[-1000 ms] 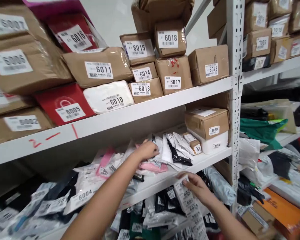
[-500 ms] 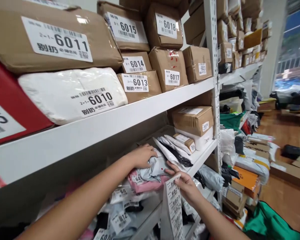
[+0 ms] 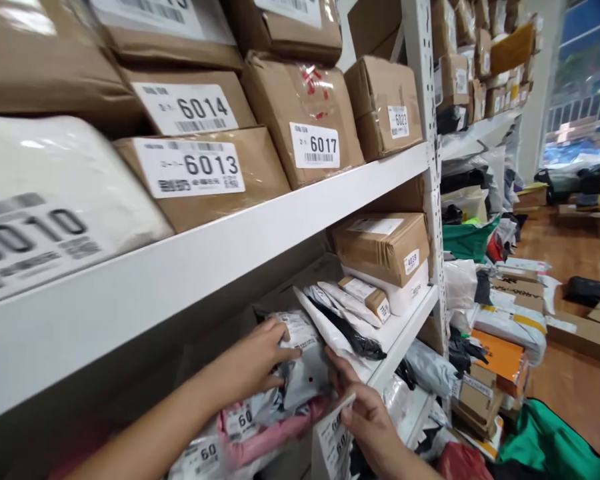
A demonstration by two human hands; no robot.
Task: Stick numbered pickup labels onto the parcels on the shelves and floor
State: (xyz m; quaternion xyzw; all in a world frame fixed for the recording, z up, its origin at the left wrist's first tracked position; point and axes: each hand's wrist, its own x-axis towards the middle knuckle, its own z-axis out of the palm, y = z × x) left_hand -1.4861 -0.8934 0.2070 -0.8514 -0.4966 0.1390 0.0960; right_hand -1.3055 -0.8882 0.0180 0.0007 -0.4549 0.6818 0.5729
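On the lower shelf my left hand [image 3: 263, 357] rests over a grey plastic mailer bag [image 3: 307, 367], its fingers apart and slightly bent. Beneath that bag lies a pink parcel [image 3: 275, 433] with a white number label. My right hand [image 3: 367, 413] pinches a folded strip of printed number labels [image 3: 333, 440] between thumb and fingers. Its index finger stretches up beside the grey bag, close to the edge of a white flat mailer [image 3: 317, 320]. Whether that fingertip touches the mailer, I cannot tell.
Above, a white shelf beam [image 3: 260, 237] carries labelled cartons, among them a box marked 6017 [image 3: 303, 100]. A brown box [image 3: 385, 247] sits on a white one at the lower shelf's right end, by a perforated post [image 3: 425, 100]. Parcels and a green bag [image 3: 550, 440] lie right.
The view has moved closer to the shelf. My left hand has lifted its grip and spread its fingers on the grey bag. My right hand still holds the label strip, now lower in view.
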